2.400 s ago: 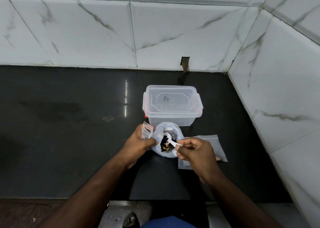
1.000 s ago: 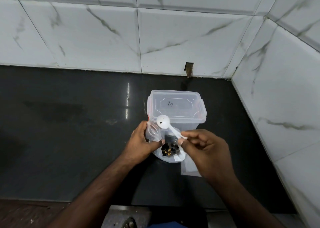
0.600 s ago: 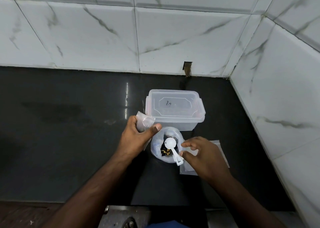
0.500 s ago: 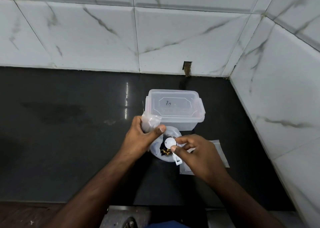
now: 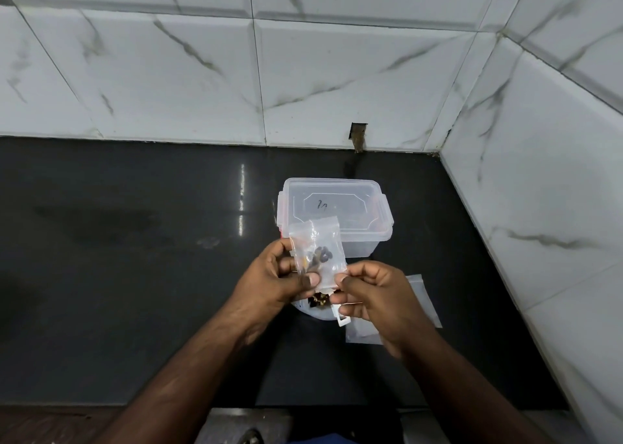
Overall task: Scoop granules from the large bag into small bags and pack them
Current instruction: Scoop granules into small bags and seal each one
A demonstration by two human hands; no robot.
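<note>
I hold a small clear bag [image 5: 318, 253] upright between both hands, with dark granules inside it. My left hand [image 5: 274, 276] pinches its lower left edge. My right hand [image 5: 372, 295] pinches its lower right corner. Under my hands sits the large bag [image 5: 312, 307], mostly hidden, with dark and golden granules showing in its mouth. The white scoop's handle [image 5: 341, 317] pokes out below my right fingers; the scoop's bowl is hidden.
A clear lidded plastic box [image 5: 337, 212] stands just behind my hands on the black counter [image 5: 118, 258]. Empty small bags [image 5: 421, 303] lie flat to the right. White tiled walls close the back and right side.
My right hand let go of the scoop, which now rests in the large bag. My left hand lifted the small bag, and both hands now hold it upright.
</note>
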